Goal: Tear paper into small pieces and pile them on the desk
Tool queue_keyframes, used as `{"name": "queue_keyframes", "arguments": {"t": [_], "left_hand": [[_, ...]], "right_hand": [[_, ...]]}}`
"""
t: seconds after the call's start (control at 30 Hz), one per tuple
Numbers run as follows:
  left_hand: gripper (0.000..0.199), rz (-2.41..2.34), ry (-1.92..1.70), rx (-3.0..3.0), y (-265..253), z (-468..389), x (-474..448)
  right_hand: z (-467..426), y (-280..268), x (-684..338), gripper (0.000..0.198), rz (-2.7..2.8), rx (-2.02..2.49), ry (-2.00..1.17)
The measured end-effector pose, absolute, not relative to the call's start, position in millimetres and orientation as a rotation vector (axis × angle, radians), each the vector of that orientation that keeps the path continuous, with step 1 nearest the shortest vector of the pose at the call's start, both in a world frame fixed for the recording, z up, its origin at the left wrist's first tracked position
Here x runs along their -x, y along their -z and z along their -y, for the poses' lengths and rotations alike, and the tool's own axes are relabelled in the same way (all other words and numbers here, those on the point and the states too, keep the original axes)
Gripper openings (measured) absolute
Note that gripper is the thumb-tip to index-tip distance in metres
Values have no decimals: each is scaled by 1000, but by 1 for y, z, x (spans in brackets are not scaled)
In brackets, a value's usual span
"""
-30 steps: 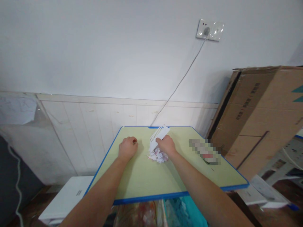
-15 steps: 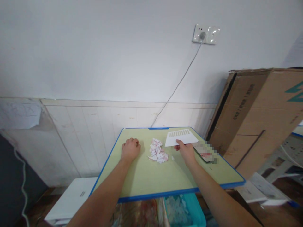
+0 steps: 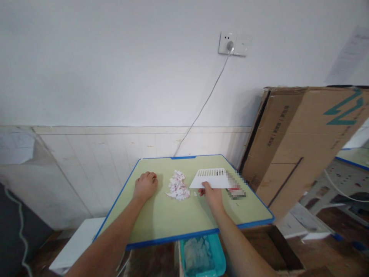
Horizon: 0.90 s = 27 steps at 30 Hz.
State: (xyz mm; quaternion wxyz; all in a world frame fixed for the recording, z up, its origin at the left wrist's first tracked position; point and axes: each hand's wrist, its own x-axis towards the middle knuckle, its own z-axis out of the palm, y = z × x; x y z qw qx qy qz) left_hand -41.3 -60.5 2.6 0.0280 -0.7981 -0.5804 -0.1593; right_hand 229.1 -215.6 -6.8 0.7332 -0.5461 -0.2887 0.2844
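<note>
My right hand (image 3: 213, 197) grips the near edge of a white slotted card (image 3: 209, 181), thumb on top. A row of narrow slots runs along the card's far side, and the table shows through them. The card is held over the right part of the yellow-green table (image 3: 173, 219), just right of a loose heap of small white and pinkish paper scraps (image 3: 178, 187). Left of the heap, my left hand (image 3: 145, 186) rests on the table with its fingers curled in; what they hold, if anything, is hidden.
A blurred-out flat item (image 3: 238, 191) lies right of the card. Below the table's front edge sits a turquoise bin (image 3: 220, 257) with pale scraps inside. A large cardboard box (image 3: 288, 142) leans on the right, and a cord (image 3: 201, 109) hangs from the wall socket.
The view has turned slightly right. My right hand has brought the white card a little nearer to me and tilted it, so its slots show more clearly. My left hand stays beside the heap.
</note>
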Motion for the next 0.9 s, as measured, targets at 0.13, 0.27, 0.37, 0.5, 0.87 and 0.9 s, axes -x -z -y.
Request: {"name": "queue_keyframes", "arguments": {"t": [0.13,0.27,0.37,0.5,0.87,0.9], "left_hand": [[38,1810,521,2475,0,61,42],[38,1837,540,2482,3,63,40],[38,1916,516,2450,0,61,35],[37,2005,388,2449,-12,44,18],[33,2015,745,2523,2,14,-9],[33,2022,773,2525,3,14,-9]], "right_hand": [[201,-7,-239,23,692,1223,-674],[191,-18,-251,28,778,1251,-748],[201,-16,-256,30,830,1284,-837],[223,-1,-264,35,877,1366,-837],[260,27,-272,40,904,1604,-698],[261,27,-272,43,907,1617,-687]]}}
